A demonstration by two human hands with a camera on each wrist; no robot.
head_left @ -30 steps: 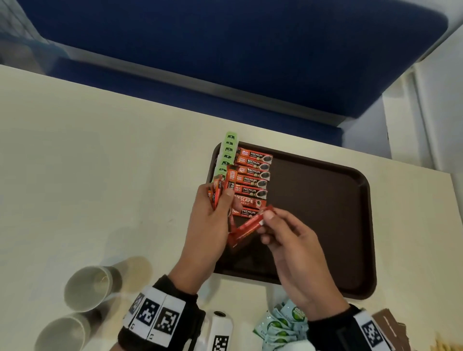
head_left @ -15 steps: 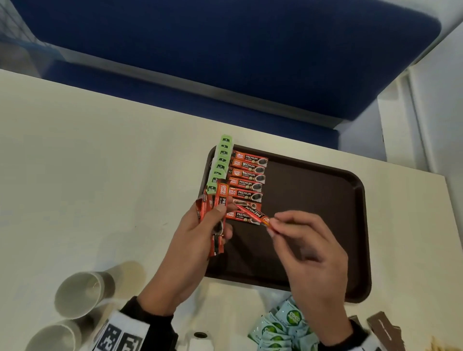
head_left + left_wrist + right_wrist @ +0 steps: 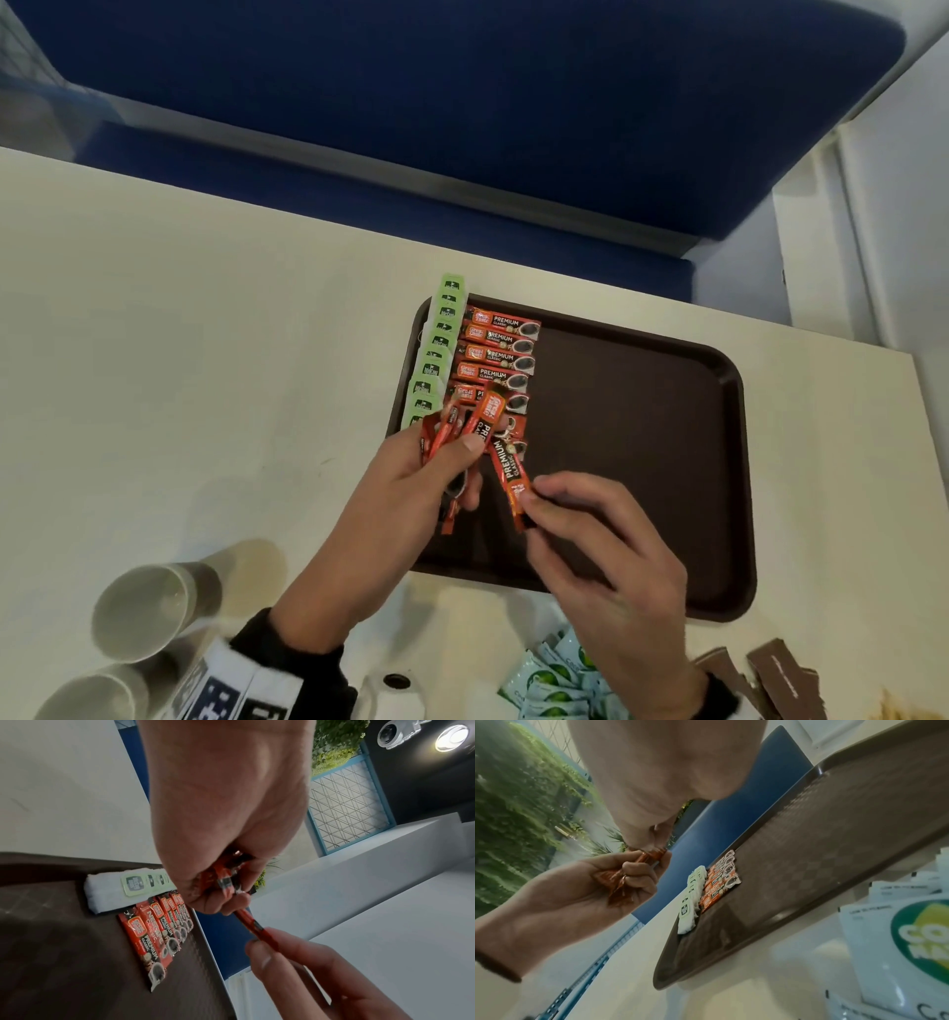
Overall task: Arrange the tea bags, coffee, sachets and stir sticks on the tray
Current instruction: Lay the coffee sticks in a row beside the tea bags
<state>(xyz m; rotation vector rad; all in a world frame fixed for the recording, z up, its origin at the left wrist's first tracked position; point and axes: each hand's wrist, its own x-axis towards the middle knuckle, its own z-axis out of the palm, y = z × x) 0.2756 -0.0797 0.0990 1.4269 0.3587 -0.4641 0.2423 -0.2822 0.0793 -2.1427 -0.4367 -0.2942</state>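
Observation:
A dark brown tray (image 3: 642,437) lies on the cream table. Along its left rim runs a column of green-tagged tea bags (image 3: 436,349), and beside them a column of orange coffee sticks (image 3: 500,354). My left hand (image 3: 411,488) grips a bunch of orange coffee sticks (image 3: 447,426) over the tray's left part. My right hand (image 3: 590,539) pinches the near end of one coffee stick (image 3: 508,473), whose far end still sits in the left hand's bunch. The left wrist view shows that stick (image 3: 250,925) running between both hands.
Two paper cups (image 3: 149,611) lie at the near left of the table. A pile of white-and-green sachets (image 3: 554,683) and brown packets (image 3: 770,673) sit by the near edge, right of centre. A blue seat (image 3: 462,103) stands beyond the table.
The stick in my right hand has swung from lying across the row to pointing at me, its far end now in the left hand's bunch. Both hands stayed over the tray's left part.

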